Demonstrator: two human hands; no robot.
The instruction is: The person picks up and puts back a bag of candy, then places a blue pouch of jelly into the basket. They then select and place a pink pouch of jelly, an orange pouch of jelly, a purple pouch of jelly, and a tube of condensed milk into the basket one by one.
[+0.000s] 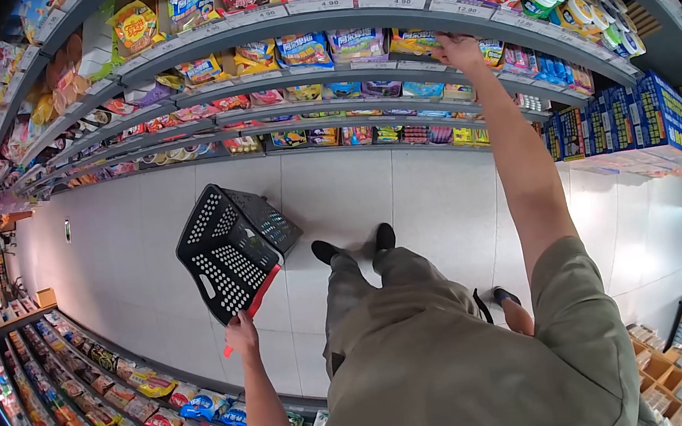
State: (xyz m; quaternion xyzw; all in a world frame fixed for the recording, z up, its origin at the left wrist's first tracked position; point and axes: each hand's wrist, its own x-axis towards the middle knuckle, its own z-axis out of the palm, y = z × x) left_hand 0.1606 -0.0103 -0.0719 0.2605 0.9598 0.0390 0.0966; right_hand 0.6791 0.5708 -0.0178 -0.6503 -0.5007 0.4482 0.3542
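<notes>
My left hand is closed around the red handle of a black shopping basket, which has rows of round holes in its sides. My right hand reaches to the second shelf of the rack in front, at a yellow snack bag; its fingertips touch or nearly touch the bag, and whether they grip it is too small to tell. Purple and blue bags stand to the left on the same shelf. Price labels run along the shelf edge.
Stacked blue boxes stand at the right end of the rack. Another shelf of bagged snacks lies behind, at the lower left. Part of another person's leg and shoe shows beside my body, on the pale tiled floor.
</notes>
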